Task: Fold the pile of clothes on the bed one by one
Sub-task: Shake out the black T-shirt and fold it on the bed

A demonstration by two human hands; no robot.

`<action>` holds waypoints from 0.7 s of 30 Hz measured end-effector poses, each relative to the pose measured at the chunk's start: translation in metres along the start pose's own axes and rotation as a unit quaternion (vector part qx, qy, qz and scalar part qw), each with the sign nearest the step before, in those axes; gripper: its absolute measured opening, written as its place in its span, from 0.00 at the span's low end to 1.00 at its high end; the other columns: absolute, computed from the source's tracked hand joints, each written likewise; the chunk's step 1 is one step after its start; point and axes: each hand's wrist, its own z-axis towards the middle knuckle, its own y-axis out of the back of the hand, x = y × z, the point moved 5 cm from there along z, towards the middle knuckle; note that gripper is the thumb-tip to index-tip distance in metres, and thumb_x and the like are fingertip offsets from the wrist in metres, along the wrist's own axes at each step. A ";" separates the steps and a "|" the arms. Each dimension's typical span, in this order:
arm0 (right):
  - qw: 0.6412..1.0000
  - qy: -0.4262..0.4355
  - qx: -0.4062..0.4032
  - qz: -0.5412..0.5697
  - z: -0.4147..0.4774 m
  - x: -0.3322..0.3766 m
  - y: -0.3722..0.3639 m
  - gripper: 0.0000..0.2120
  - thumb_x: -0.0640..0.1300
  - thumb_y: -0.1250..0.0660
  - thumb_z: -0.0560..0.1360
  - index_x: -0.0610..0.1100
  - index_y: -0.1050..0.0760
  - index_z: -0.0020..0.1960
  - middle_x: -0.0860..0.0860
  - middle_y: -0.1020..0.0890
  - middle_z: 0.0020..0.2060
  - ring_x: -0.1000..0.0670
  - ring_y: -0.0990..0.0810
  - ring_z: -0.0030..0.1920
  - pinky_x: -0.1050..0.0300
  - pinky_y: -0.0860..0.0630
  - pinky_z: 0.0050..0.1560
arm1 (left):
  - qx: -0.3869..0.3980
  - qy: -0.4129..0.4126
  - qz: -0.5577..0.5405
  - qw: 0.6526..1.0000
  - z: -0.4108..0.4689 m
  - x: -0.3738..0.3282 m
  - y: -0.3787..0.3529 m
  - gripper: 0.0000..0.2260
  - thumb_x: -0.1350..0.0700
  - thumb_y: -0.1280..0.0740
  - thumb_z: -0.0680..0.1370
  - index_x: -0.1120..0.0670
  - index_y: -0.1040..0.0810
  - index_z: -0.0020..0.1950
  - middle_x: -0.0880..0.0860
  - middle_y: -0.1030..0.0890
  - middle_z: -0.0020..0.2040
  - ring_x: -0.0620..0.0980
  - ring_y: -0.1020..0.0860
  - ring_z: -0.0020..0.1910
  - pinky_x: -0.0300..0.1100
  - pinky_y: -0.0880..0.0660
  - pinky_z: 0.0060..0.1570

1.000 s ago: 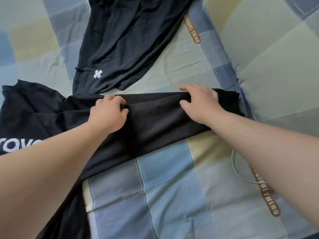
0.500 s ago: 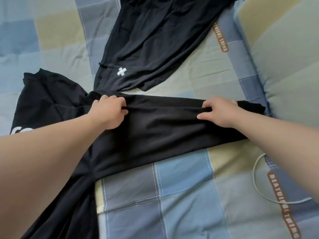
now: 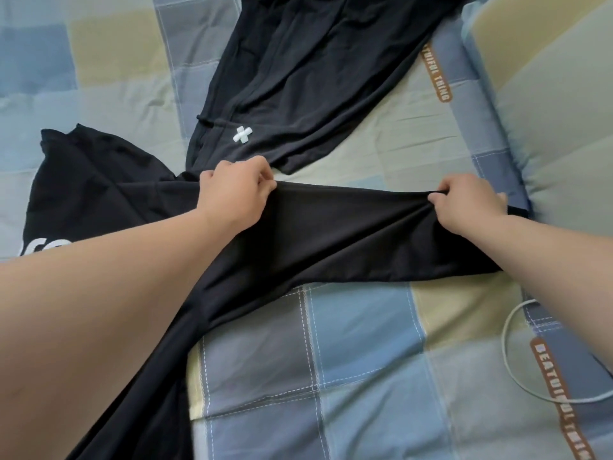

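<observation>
The black garment in hand lies across the middle of the frame. Its long axis runs left to right, from the bunched part with white lettering at the left edge to its narrow end at the right, beside the pillow. Its far edge, the upper one in the picture, is raised off the bed sheet and drawn taut between two grips, while the rest slopes down towards the lower left. The left hand pinches that edge left of centre, fingers curled with the thumb closed against them over the cloth. The right hand pinches the same edge near the right end, its fingertips nipped on a small gather. Both forearms reach in from the bottom corners, about equally near. The fold probably turns on bringing this held edge towards the near one.

A second black garment with a white cross lies at upper centre, and a white cable loops at the right.
</observation>
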 end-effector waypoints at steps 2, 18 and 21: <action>0.998 0.035 -0.038 -0.030 -0.009 0.017 -0.001 0.06 0.49 0.37 0.81 0.49 0.24 0.55 0.45 0.21 0.58 0.40 0.27 0.61 0.45 0.39 0.65 | 0.005 -0.010 0.014 1.000 -0.006 0.009 0.008 0.09 0.47 0.39 0.83 0.46 0.25 0.61 0.45 0.20 0.59 0.54 0.30 0.67 0.54 0.39 0.66; 0.928 0.362 0.090 -0.008 -0.116 0.321 -0.065 0.22 0.60 0.39 0.80 0.56 0.31 0.72 0.50 0.26 0.66 0.44 0.30 0.68 0.45 0.38 0.68 | 0.099 0.061 0.193 0.974 -0.009 0.197 0.079 0.23 0.61 0.40 0.79 0.45 0.34 0.73 0.51 0.27 0.69 0.58 0.36 0.71 0.57 0.39 0.67; 0.945 0.320 0.065 -0.007 -0.110 0.331 -0.070 0.20 0.64 0.41 0.79 0.54 0.27 0.65 0.51 0.23 0.61 0.45 0.27 0.65 0.44 0.37 0.65 | 0.024 0.048 0.215 0.975 0.000 0.217 0.088 0.22 0.58 0.38 0.80 0.44 0.33 0.73 0.52 0.28 0.71 0.61 0.32 0.66 0.55 0.33 0.61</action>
